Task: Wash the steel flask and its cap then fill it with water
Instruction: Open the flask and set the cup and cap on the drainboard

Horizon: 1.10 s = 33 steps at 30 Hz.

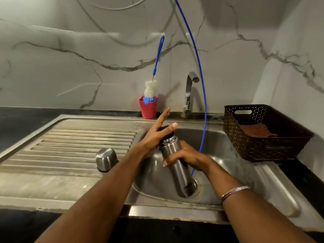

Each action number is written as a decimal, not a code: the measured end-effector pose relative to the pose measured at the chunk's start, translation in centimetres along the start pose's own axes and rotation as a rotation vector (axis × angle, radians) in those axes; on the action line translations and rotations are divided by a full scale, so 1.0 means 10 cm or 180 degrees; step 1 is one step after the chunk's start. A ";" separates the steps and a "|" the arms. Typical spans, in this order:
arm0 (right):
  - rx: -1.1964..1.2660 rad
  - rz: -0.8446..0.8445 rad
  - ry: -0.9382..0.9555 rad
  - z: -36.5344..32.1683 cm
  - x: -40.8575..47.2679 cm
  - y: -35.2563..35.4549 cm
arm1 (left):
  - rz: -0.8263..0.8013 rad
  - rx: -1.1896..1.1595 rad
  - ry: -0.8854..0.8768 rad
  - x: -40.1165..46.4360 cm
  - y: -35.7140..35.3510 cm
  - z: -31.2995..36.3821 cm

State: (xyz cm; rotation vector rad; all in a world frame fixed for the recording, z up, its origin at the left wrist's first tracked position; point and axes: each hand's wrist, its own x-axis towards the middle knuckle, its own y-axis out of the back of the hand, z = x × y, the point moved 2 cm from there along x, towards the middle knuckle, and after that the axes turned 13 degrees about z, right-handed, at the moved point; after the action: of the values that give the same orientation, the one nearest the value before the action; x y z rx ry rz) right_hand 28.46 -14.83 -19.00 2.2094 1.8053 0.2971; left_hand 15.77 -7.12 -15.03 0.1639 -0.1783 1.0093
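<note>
From the head view, your right hand point(184, 157) has its fingers wrapped round the middle of the steel flask point(177, 165), holding it tilted over the sink point(245, 172), base down near the drain. Your left hand point(157, 133) sits flat on the black stopper point(166, 131) at the flask's mouth, fingers straight and a bit spread, thumb up. The outer steel cap point(106, 159) sits upside down on the ribbed drainboard, well apart from the flask.

Looks to me like you're either palming the stopper to twist it off or sealing the mouth to shake; hard to say, since the palm hides the rim. Either way, keep that right grip firm, because brushed steel gets slick once wet, and a smooth cylinder gives you no edge to catch. Press the palm square on top, not skewed.

The fluffy bottle brush point(151, 90) in the red cup point(148, 107) should suit the narrow neck. The tap point(189, 92) is dry right now, and a thin blue hose point(203, 95) hangs into the bowl beside your wrist. A brown woven basket point(263, 137) is off to the right.
</note>
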 end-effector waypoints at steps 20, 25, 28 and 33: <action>-0.0218 0.0584 0.0180 -0.10 0.04 -0.17 | 0.1310 -0.0773 0.0076 -0.07 0.00 -0.15; -0.0331 0.0935 0.0494 -0.14 0.09 -0.20 | 0.1386 -0.0807 -0.0410 -0.14 -0.02 0.07; -0.0531 0.1307 0.0742 -0.15 0.08 -0.27 | 0.1842 -0.0701 -0.0328 -0.16 -0.02 0.06; -0.0718 0.1330 0.0612 -0.12 0.07 -0.14 | 0.1277 -0.0382 -0.0083 -0.13 0.02 0.04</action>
State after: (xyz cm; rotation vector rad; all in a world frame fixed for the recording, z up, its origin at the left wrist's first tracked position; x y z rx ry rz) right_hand 26.90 -13.75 -18.35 2.4379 1.2938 0.7804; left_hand 14.94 -8.15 -14.96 0.0309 -0.3028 1.3918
